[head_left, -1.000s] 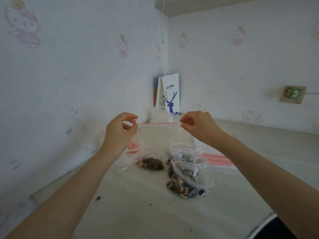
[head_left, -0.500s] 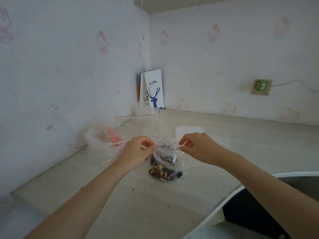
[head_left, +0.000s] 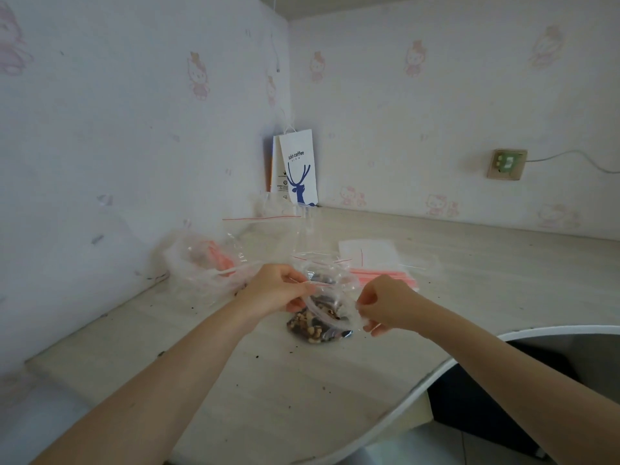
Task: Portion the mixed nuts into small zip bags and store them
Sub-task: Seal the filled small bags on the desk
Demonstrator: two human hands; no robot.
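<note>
Head view: a small clear plastic zip bag of mixed brown nuts [head_left: 315, 325] is being held by its mouth between both hands. Its left top corner is being pinched by the curled fingers and thumb of the left hand [head_left: 275, 290]. Its right top corner is being pinched in the same way by the curled fingers of the right hand [head_left: 389, 305]. The mouth strip is being stretched in a sagging curve from one set of fingertips to the other. Whether the seal is being pressed together cannot be told.

The nuts are being shown below and between the fingers, where the bag's bottom is being supported by the pale wood-grain tabletop [head_left: 302, 397]. Dark crumbs are being shown scattered on the tabletop nearer than the fingers.

Just beyond the right fingers, a flat stack of empty clear zip bags with red strips [head_left: 379, 260] is being shown lying on the tabletop. Beyond the left fingers and to their left, a crumpled clear plastic bag with something pink-orange inside [head_left: 204, 263] is being shown. Farther beyond the fingertips, a larger clear zip bag edged with a thin red line [head_left: 268, 229] is being shown. Behind it, a white paper bag printed with a blue deer [head_left: 298, 169] is being propped in the wall corner.
</note>
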